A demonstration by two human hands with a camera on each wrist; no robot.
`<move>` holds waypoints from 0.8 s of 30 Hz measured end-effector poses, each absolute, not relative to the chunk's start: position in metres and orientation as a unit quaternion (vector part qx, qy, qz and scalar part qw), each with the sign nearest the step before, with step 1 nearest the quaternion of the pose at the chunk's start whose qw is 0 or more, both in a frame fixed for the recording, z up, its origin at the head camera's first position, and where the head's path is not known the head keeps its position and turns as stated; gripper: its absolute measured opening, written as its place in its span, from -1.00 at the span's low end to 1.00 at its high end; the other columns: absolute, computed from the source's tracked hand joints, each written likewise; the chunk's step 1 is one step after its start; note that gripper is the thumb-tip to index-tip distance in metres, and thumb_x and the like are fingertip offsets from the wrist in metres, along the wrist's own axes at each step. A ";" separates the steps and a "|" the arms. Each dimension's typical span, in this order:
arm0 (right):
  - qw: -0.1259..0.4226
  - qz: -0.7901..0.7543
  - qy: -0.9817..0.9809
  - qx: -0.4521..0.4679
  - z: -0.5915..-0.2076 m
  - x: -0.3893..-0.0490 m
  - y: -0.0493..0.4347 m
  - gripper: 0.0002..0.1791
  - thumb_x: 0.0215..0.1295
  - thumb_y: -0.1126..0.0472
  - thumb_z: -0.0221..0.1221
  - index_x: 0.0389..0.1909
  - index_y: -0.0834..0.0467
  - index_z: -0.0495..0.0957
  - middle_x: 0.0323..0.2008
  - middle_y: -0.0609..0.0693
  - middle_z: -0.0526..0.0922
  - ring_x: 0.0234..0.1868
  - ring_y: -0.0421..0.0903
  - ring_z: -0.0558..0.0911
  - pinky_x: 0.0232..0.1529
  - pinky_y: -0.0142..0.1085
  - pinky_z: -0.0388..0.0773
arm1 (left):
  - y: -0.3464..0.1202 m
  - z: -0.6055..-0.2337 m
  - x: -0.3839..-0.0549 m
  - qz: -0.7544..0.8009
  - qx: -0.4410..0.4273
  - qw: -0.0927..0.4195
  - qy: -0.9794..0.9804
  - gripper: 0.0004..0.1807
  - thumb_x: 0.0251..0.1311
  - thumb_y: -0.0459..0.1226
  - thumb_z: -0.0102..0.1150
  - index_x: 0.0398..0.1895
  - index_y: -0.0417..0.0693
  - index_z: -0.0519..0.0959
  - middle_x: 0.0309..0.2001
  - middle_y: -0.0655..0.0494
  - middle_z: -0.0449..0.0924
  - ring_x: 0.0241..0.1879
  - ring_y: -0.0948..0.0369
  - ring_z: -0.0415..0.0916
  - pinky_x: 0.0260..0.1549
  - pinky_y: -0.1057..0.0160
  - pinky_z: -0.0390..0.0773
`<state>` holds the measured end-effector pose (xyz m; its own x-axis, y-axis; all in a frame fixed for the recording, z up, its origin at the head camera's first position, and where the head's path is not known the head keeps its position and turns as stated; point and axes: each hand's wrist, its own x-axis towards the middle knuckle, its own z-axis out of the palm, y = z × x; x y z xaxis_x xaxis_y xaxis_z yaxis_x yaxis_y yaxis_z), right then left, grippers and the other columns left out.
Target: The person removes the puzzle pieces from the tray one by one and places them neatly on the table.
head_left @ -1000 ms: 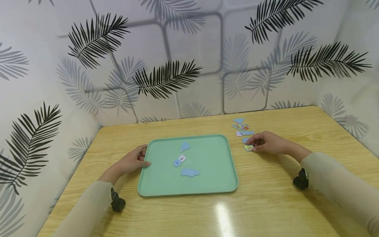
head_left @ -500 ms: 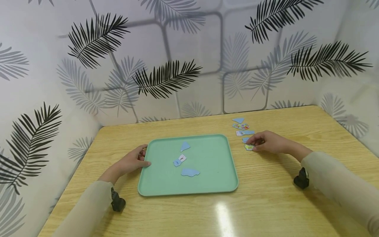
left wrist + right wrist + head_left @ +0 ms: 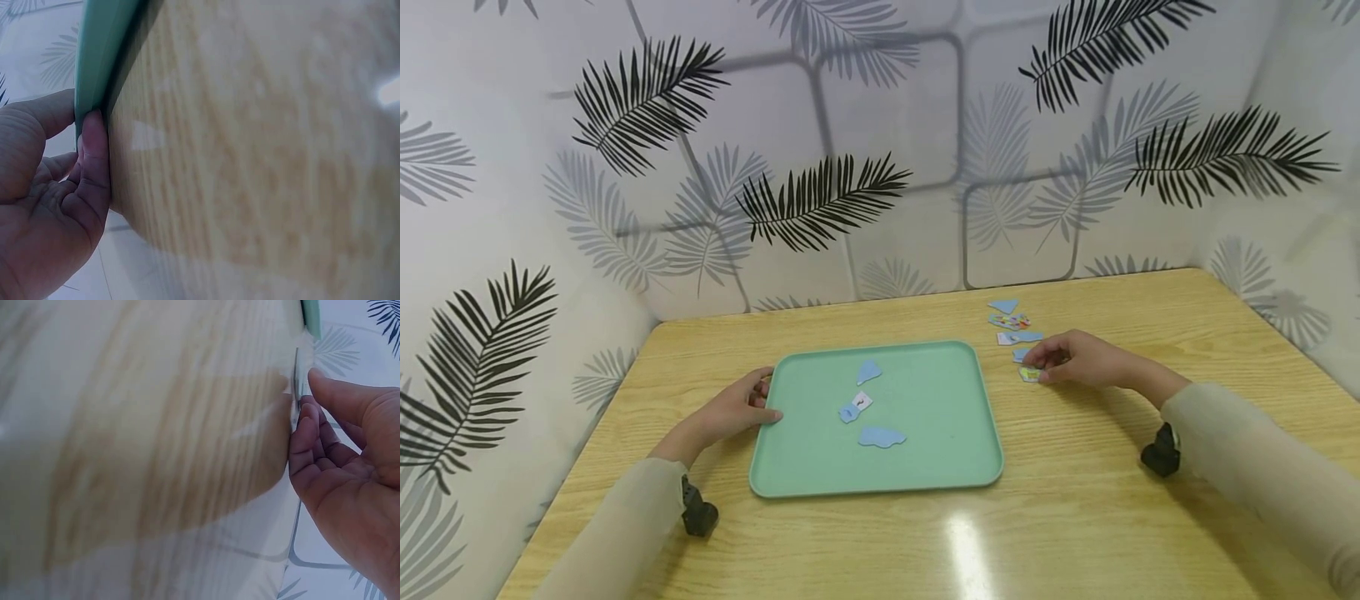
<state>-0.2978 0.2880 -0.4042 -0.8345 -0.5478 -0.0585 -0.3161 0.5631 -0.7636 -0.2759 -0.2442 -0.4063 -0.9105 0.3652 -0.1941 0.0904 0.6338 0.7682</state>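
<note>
In the head view my left hand [image 3: 730, 412] holds the left rim of a green tray [image 3: 947, 458], thumb over the edge. The left wrist view shows the fingers against the tray's outer side [image 3: 100, 69]. On the tray lie a blue triangular puzzle piece [image 3: 868, 371], a blue-and-white piece [image 3: 855, 407] and a wavy blue piece [image 3: 882, 437]. Right of the tray, my right hand [image 3: 1086, 360] pinches a small yellow-green puzzle piece [image 3: 1029, 375] at the tabletop. In the right wrist view a thin flat edge [image 3: 297, 375] shows by the thumb and fingertips.
Beyond the right hand a column of pieces lies on the wooden table [image 3: 1075, 517]: a blue triangle [image 3: 1003, 306], a multicoloured piece [image 3: 1010, 321], a white-and-blue strip [image 3: 1021, 337] and a partly covered blue piece [image 3: 1019, 356]. A leaf-patterned wall [image 3: 880, 250] borders the back.
</note>
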 end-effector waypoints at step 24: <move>0.151 -0.490 0.826 -0.236 -0.396 -0.291 0.238 -0.62 0.30 0.41 0.20 0.12 0.40 0.50 -0.02 0.27 0.54 -0.01 0.01 0.51 -0.08 -0.29 0.51 | -0.247 -0.409 -0.278 0.408 0.129 0.167 0.888 -0.18 0.26 -0.35 0.24 0.47 -0.32 0.01 -0.02 -0.14 0.26 -0.13 0.04 0.25 -0.17 0.12 0.38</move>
<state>-0.2910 0.2380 -0.3956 -0.8436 -0.5367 -0.0185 -0.2414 0.4097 -0.8797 -0.2777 -0.2466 -0.4085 -0.9108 0.3659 -0.1913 0.0933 0.6337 0.7680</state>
